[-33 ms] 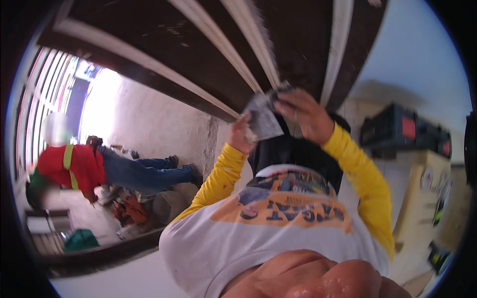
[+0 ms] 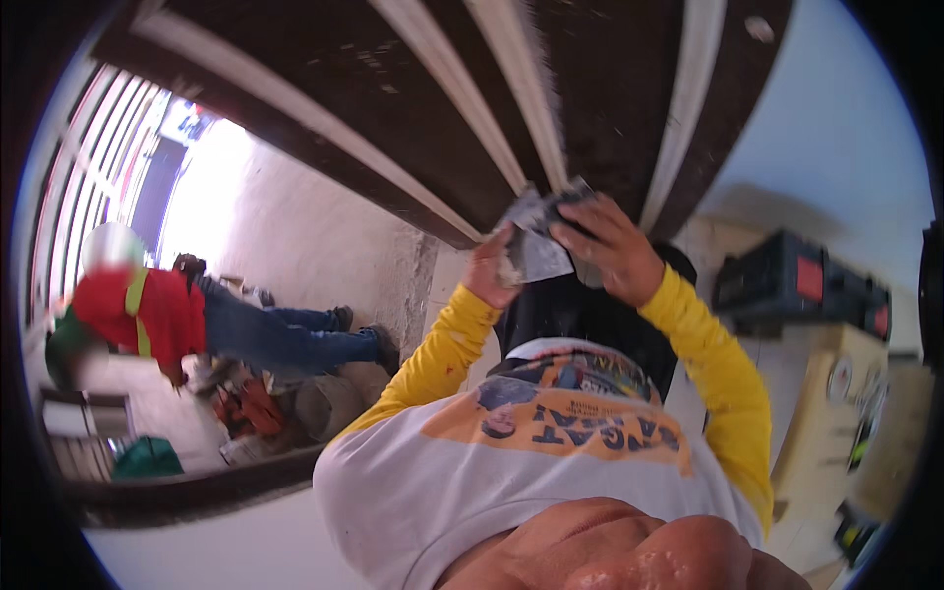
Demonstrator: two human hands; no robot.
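My left hand (image 2: 489, 267) is closed on a thin grey sheet (image 2: 546, 258), smeared and four-cornered, with a pale lump of paste-like stuff by the fingers. My right hand (image 2: 618, 251) has its fingers bent over a small dark flat piece (image 2: 574, 197) at the sheet's far edge; its kind is unclear. Both hands are close together, just in front of a dark brown panelled door (image 2: 610, 88) with whitish strips running down it. Whether the dark piece touches the door cannot be made out.
To the left, a person (image 2: 162, 315) in a red top with a yellow band and jeans bends over a heap of bags (image 2: 251, 408). Behind is a barred window (image 2: 84, 157). A black toolbox (image 2: 772, 275) with red panels rests at right, near a cream-coloured board (image 2: 816, 393).
Both hands sit slightly lower and further right in the picture, with the sheet and dark piece still held. The whole view has shifted a little.
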